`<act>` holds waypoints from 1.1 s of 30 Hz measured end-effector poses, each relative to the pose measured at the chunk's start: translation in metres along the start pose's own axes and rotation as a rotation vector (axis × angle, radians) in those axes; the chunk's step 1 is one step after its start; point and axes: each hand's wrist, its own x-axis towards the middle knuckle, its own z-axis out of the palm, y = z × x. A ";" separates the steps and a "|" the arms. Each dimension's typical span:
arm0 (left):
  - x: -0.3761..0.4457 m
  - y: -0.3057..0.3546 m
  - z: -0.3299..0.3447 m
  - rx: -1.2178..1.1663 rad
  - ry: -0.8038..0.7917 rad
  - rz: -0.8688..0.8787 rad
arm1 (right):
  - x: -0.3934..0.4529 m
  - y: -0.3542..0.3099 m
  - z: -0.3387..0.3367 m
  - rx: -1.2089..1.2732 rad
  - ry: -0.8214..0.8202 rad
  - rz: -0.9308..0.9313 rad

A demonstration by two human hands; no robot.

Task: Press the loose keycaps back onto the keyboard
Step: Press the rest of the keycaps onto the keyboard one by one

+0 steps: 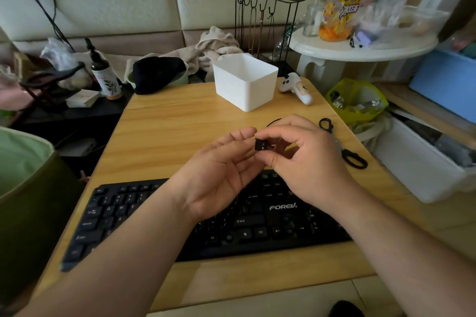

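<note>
- Pinching a black keycap (260, 146) above the keyboard (211, 216), the right hand (306, 159) holds it by thumb and forefinger; left hand (219, 175) lies open, fingers relaxed.
- Turn legend upright, align stem over its empty switch, then press straight down.

two hands: left hand (219, 175), right hand (306, 159). one loose keycap (261, 146), one black keyboard (257, 216), one wooden table (167, 126), one white bin (244, 82), one white controller (296, 87), one scissors (345, 148), one pump bottle (104, 72).
</note>
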 end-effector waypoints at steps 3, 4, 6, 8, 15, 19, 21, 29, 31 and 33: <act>-0.002 -0.002 0.002 0.043 0.018 0.027 | -0.001 0.001 0.001 -0.017 -0.002 -0.029; -0.003 -0.002 0.001 0.056 0.019 0.032 | -0.002 0.001 0.000 -0.024 -0.004 -0.036; -0.004 -0.003 0.000 0.096 0.025 0.037 | -0.002 0.001 -0.003 -0.038 -0.024 -0.035; -0.004 -0.003 -0.001 0.151 0.028 0.050 | -0.003 0.001 -0.006 -0.012 -0.077 -0.028; -0.005 -0.009 0.005 0.358 0.035 0.099 | -0.009 0.004 -0.011 0.036 -0.099 -0.035; -0.004 -0.012 0.010 0.185 -0.015 0.063 | -0.010 0.009 -0.015 -0.043 -0.005 -0.096; -0.003 -0.013 0.011 0.191 -0.017 0.070 | -0.010 0.011 -0.018 -0.094 0.006 -0.107; 0.005 -0.018 0.018 0.720 0.093 0.159 | -0.007 0.018 -0.052 -0.240 -0.172 -0.174; 0.008 -0.023 0.022 0.758 0.118 0.168 | -0.005 0.021 -0.058 -0.320 -0.196 -0.218; 0.012 -0.028 0.027 0.779 0.140 0.172 | -0.002 0.024 -0.065 -0.354 -0.214 -0.227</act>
